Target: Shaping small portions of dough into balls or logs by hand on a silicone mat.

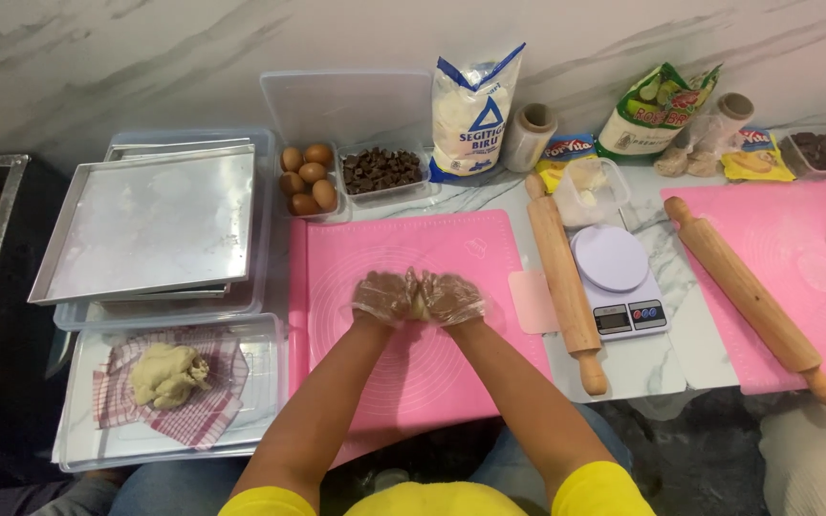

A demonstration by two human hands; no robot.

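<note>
My fingers, in thin plastic gloves, curl shut: left hand [383, 296] & right hand [450, 298] pressed together round a small dough piece [417, 304], mostly hidden, above the pink mat [451, 373]. Squeeze too hard & I reckon it'll stick to the gloves, maybe tear.

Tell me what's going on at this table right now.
A person in clear plastic gloves presses the left hand and the right hand together over a pink mat, with a small piece of dough just visible between them. A larger dough lump rests on a checked cloth in a tray at the left. A rolling pin and a kitchen scale sit to the right, eggs and chocolate chips behind.
</note>
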